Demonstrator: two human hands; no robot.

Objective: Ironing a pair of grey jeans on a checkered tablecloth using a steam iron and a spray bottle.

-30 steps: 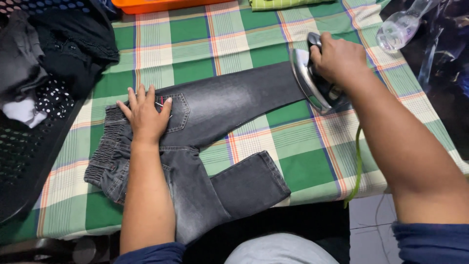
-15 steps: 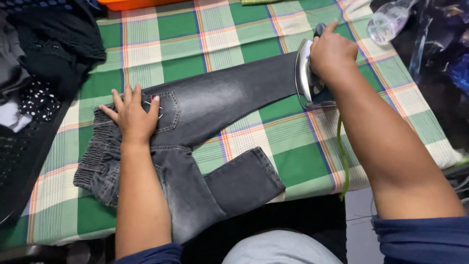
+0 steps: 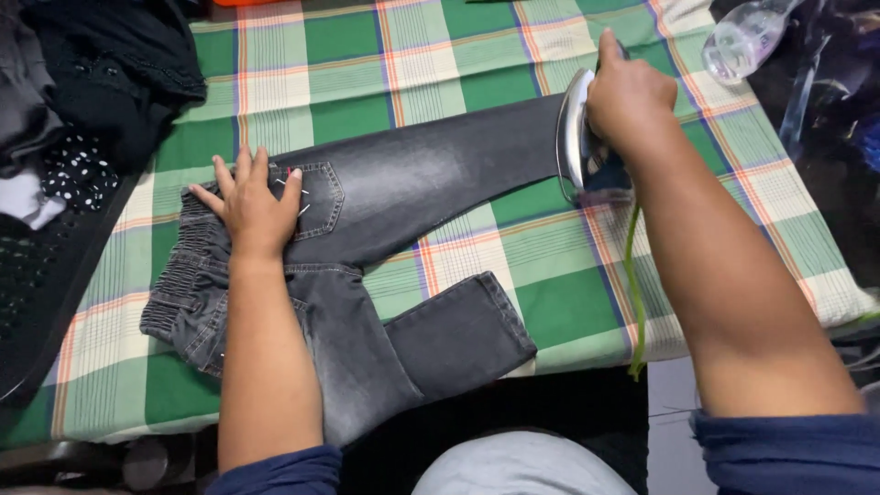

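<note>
Ironing grey jeans on the checked bench.

Dark clothes (image 3: pixel 92 82) are piled at the far left. My left hand (image 3: pixel 255 206) lies flat, fingers spread, on the back pocket of the jeans (image 3: pixel 385 197). My right hand (image 3: pixel 628 96) is wrapped round the iron (image 3: pixel 582 147), on the end of the outstretched leg, near a clear bottle (image 3: pixel 742 41).

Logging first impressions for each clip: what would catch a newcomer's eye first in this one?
A pair of dark grey denim jeans lies spread across the green, white and orange checked cloth. The right hand grips a silver-soled electric iron at the end of the upper leg, while the left hand presses flat near the back pocket. A heap of dark clothes sits far left.
</note>
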